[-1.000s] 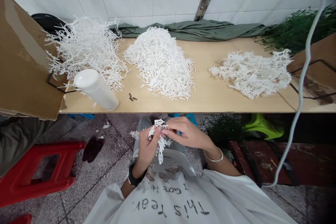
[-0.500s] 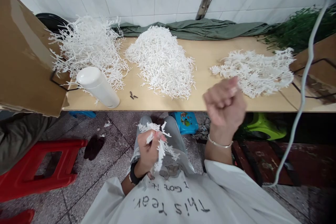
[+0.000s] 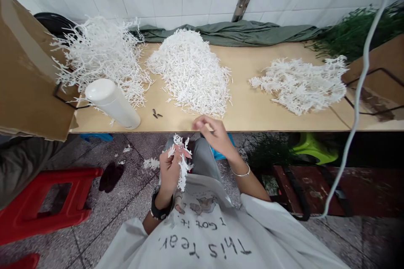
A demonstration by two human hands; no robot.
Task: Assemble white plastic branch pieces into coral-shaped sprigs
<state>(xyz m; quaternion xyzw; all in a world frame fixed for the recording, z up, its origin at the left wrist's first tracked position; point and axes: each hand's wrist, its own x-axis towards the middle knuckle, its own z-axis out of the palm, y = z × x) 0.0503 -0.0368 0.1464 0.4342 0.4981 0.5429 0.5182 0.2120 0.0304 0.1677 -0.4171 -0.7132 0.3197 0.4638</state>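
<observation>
In front of my lap, my left hand (image 3: 170,168) is closed around a bunch of white branching sprigs (image 3: 183,172), whose ends stick out above and below the fingers. My right hand (image 3: 216,134) hovers by the table's front edge, right of the left hand. Its fingers are loosely bent and somewhat apart, slightly blurred, with nothing seen in them. Closest to it on the table is a mound of short white pieces (image 3: 195,71). A tangled heap of longer white sprigs (image 3: 104,50) lies to the left, and a flatter white heap (image 3: 303,84) to the right.
A white bottle (image 3: 115,105) stands at the table's (image 3: 240,109) front left, beside several dark seeds (image 3: 156,113). Cardboard boxes (image 3: 31,75) flank both ends. A grey cable (image 3: 356,105) hangs at the right. Below are a red stool (image 3: 78,214) and a green stool (image 3: 315,149).
My right hand has moved left and down from near the right heap toward my left hand, and its fingers have loosened. My left hand, still holding the sprigs, has shifted slightly left.
</observation>
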